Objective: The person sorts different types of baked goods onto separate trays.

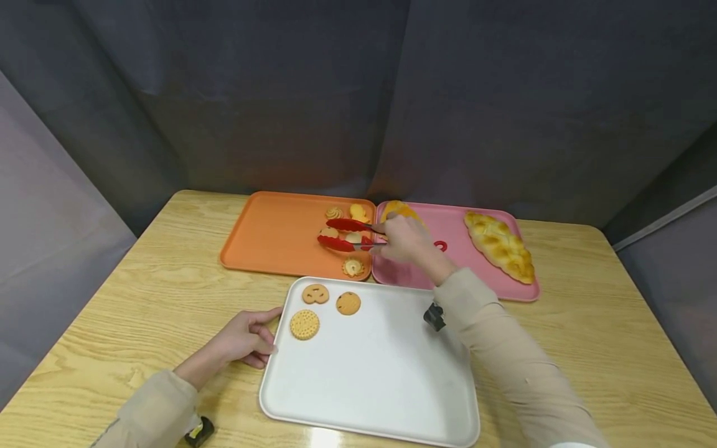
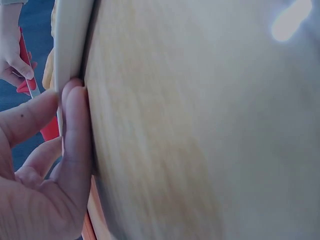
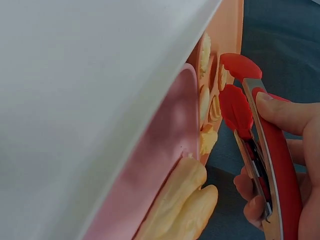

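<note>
My right hand [image 1: 390,234] grips red tongs [image 1: 344,234] over the right end of the orange tray [image 1: 269,233]. The tong tips stand apart on either side of a pale cookie [image 1: 353,238], and I cannot tell if they touch it. In the right wrist view the tongs [image 3: 240,107] hover beside a row of cookies [image 3: 207,105]. My left hand [image 1: 266,333] lies on the table with its fingers [image 2: 75,130] against the left rim of the white tray [image 1: 381,379]. That tray carries three cookies: a pretzel-shaped one [image 1: 315,294], a chip one [image 1: 348,303] and a round one [image 1: 305,324].
More cookies [image 1: 353,267] lie on the orange tray. The pink tray [image 1: 465,267] behind the white one holds a braided loaf [image 1: 498,246] and a bun [image 1: 399,210]. All three trays sit on a wooden table [image 1: 168,292] backed by dark curtains.
</note>
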`<state>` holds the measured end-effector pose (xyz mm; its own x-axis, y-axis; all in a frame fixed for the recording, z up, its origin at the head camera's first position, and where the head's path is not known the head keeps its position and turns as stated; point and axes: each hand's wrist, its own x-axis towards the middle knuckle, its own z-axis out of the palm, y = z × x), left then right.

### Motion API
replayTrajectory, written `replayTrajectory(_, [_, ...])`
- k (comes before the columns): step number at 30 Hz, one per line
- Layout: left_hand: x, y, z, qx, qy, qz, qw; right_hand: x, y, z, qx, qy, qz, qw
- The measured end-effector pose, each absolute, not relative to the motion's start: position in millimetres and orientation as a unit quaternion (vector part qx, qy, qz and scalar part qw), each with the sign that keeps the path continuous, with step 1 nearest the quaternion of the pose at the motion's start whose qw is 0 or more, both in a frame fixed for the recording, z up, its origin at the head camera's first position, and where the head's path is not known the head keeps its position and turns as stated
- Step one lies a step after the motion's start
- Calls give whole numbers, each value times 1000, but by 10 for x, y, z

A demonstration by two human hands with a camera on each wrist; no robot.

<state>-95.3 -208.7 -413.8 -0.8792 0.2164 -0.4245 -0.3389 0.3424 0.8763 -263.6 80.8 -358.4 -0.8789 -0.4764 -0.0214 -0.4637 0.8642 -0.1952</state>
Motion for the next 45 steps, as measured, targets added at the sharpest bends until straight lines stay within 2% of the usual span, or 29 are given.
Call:
replayTrajectory(14, [-957, -2075, -4139, -44, 783, 571, 243, -2598, 839, -3620, -202, 971, -115, 59])
replayTrajectory(30, [-970, -2088, -4133, -50, 781, 573, 243, -2381, 979, -3497, -226, 964, -138, 28])
replayTrajectory(45, [-961, -2083, -4123, -49, 782, 572, 243, -2026, 1175, -3348, -333, 925, -159, -89])
